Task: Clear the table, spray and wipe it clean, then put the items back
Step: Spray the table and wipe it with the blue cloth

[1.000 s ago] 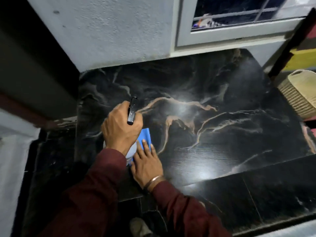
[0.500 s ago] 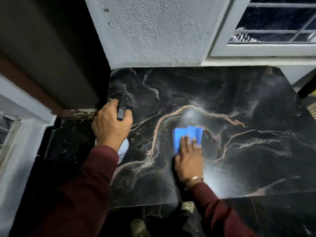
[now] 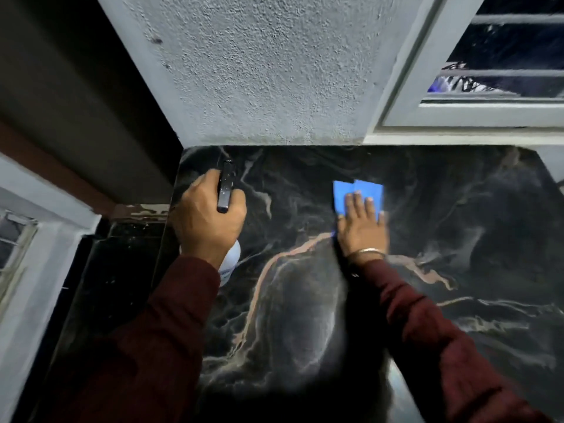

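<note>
On table (image 3: 457, 239), blue cloth (image 3: 357, 193), bottle (image 3: 230, 257) label perhaps unreadable

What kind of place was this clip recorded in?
Most likely a room in a home: a dark marble-patterned table stands against a rough plastered wall, with a white-framed window beside it, dark outside.

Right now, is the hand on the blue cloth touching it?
Touching. The head view shows the right hand lying flat on the blue cloth, its fingers overlapping the cloth and pressing it onto the table.
</note>
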